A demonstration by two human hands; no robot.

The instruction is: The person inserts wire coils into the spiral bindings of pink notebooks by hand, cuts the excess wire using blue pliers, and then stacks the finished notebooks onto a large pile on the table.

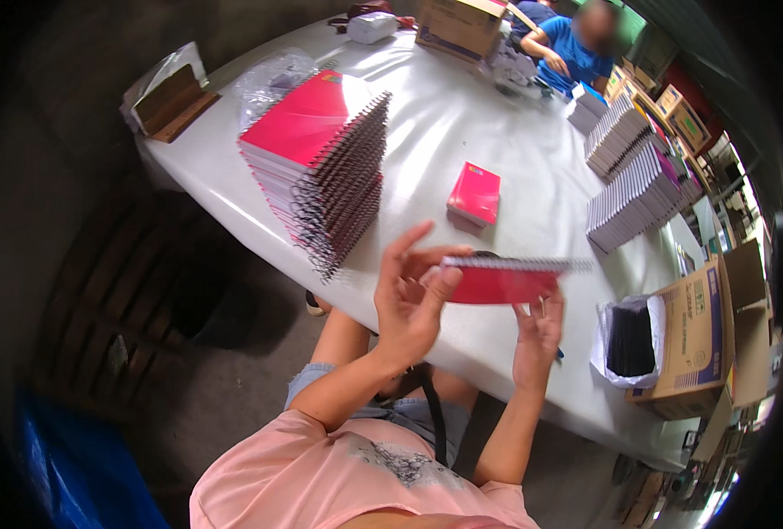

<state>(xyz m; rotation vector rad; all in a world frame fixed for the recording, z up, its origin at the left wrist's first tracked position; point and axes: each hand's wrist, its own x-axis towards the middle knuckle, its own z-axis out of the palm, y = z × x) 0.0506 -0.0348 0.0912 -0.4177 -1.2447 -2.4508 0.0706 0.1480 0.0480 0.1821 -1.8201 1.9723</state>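
Observation:
In front of me a spiral notebook (506, 286) with a red cover is held up on edge above the table's front edge, its coil along the top. My left hand (409, 304) grips its left end, thumb on the near face and the index finger raised. At its lower right corner, my right hand (537, 326) is closed on it with the fingertips. A small dark shape shows just behind the coil; I cannot make out what it is. Beyond lies a small stack of red covers (475, 189). To the left stands a tall stack of red spiral notebooks (308, 132).
On the white-covered table (418, 167), more notebook stacks (634, 198) stand at the right. Near the right edge sits an open cardboard box (687, 339) beside a white bag of black pieces (630, 344). A person in blue (577, 53) sits at the far side, near another carton (458, 31).

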